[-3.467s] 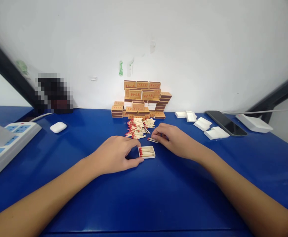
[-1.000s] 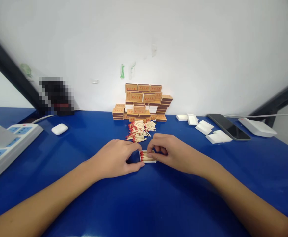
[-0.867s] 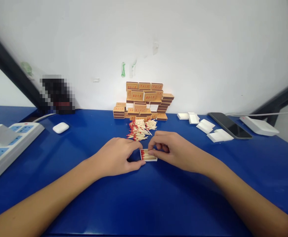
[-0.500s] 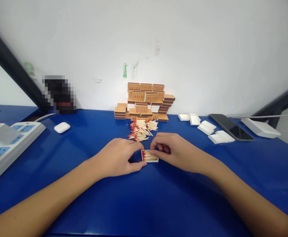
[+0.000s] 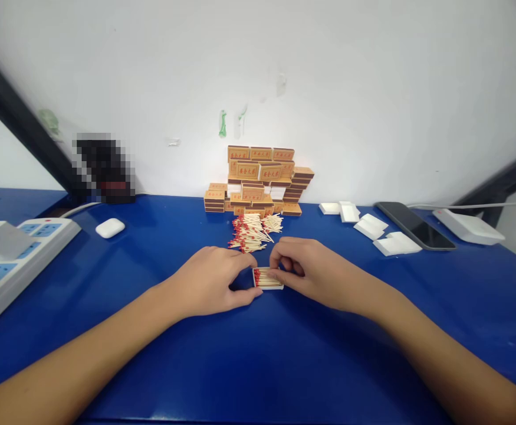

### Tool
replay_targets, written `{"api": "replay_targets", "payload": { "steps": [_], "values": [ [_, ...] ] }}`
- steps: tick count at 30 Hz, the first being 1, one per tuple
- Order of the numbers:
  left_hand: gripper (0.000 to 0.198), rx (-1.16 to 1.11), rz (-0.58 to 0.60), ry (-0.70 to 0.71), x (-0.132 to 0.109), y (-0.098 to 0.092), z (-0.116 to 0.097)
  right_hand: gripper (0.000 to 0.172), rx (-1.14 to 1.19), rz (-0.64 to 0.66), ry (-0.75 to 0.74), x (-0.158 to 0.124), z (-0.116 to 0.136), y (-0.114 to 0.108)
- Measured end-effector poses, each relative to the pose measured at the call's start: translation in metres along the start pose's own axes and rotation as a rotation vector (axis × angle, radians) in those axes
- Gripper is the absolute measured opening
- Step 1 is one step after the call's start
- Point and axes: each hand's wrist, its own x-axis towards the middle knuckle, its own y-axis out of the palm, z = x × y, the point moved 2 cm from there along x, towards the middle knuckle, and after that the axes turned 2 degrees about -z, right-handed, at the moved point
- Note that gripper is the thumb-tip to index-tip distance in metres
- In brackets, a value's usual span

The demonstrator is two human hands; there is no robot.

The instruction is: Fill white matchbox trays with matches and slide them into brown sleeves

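Note:
A small white matchbox tray (image 5: 268,287) lies on the blue table, with red-headed matches (image 5: 263,277) in it, their heads toward the left. My left hand (image 5: 222,280) grips the left end of this tray between thumb and forefinger. The fingertips of my right hand (image 5: 304,268) are pinched together over the tray's right part, touching the matches; whether a match is between them is hidden. Just behind the tray is a loose pile of matches (image 5: 249,233). Stacked matchboxes (image 5: 260,171) stand against the wall behind the pile.
Several white trays (image 5: 370,227) lie at the right, near a black phone (image 5: 414,226) and a white box (image 5: 469,226). On the left are a white earphone case (image 5: 110,228) and a power strip (image 5: 19,260). A blurred black object (image 5: 105,168) stands by the wall.

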Motion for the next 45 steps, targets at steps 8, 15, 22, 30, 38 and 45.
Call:
{"api": "replay_targets", "payload": {
  "steps": [8, 15, 22, 30, 38, 45],
  "values": [
    [0.027, -0.027, -0.006, 0.012, 0.0, -0.003, -0.002, 0.01, 0.052, -0.054, 0.011, 0.003, -0.004, -0.002],
    [0.025, -0.051, 0.025, 0.086, -0.003, -0.002, -0.016, 0.019, -0.131, -0.206, -0.041, 0.016, -0.015, 0.012],
    [0.023, -0.045, 0.023, 0.087, -0.003, -0.003, -0.016, 0.009, -0.169, -0.171, -0.08, 0.031, -0.015, 0.021],
    [0.025, -0.03, -0.004, 0.064, -0.002, -0.003, -0.007, 0.011, -0.198, -0.052, 0.061, 0.013, -0.027, 0.003],
    [0.029, -0.02, -0.022, 0.032, 0.0, -0.001, 0.0, 0.019, -0.05, -0.05, 0.081, 0.001, -0.028, -0.019],
    [0.029, -0.078, -0.021, -0.017, 0.002, 0.0, 0.004, 0.02, 0.036, 0.073, 0.041, -0.006, -0.006, -0.015]
  ]
}}
